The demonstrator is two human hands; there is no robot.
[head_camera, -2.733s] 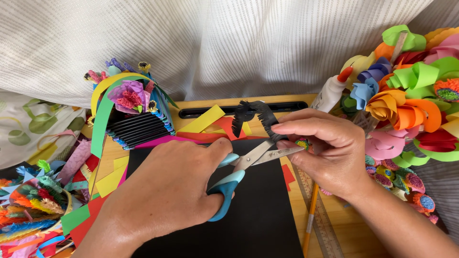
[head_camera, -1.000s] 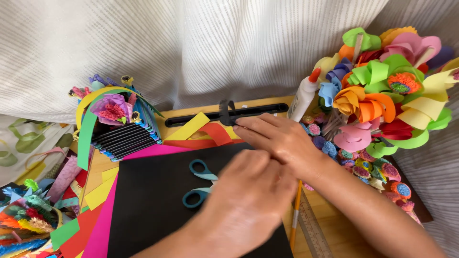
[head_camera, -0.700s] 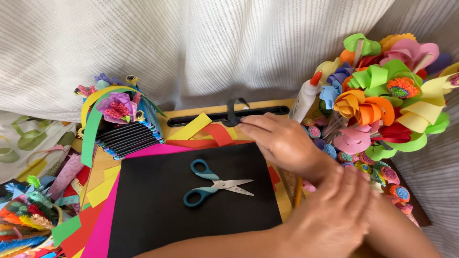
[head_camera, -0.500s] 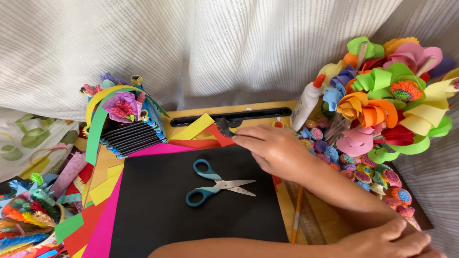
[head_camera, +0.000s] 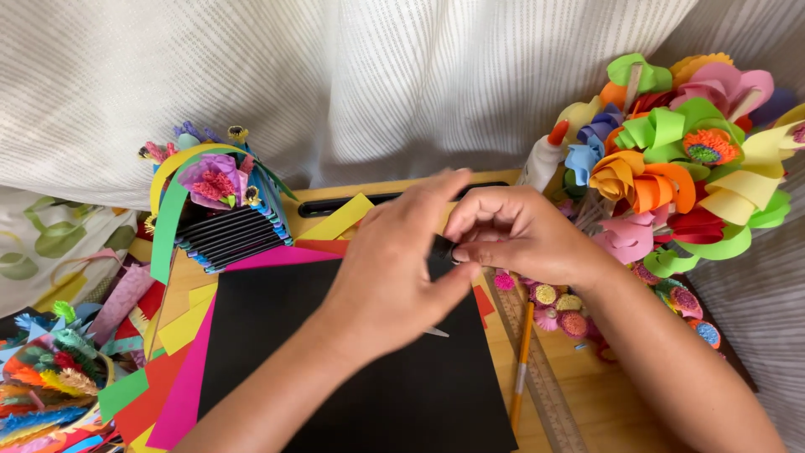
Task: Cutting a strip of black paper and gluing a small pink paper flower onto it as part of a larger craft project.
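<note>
My left hand (head_camera: 390,273) and my right hand (head_camera: 524,235) meet above the top edge of a black paper sheet (head_camera: 335,386). Both pinch a small black paper piece (head_camera: 442,250) between their fingertips. The blue-handled scissors lie on the black sheet under my left hand; only the blade tip (head_camera: 436,333) shows. The black sheet rests on a stack of pink, red and yellow paper (head_camera: 180,377).
A paper basket with flowers (head_camera: 214,210) stands at the left. A large bunch of paper flowers (head_camera: 679,176) and a glue bottle (head_camera: 545,155) fill the right. A ruler (head_camera: 541,377) and an orange pencil (head_camera: 521,365) lie right of the sheet. Paper scraps (head_camera: 50,377) crowd the lower left.
The scissors were laid down on the black sheet. My left hand reached toward the lower right, then came back up and joined my right hand on the black piece.
</note>
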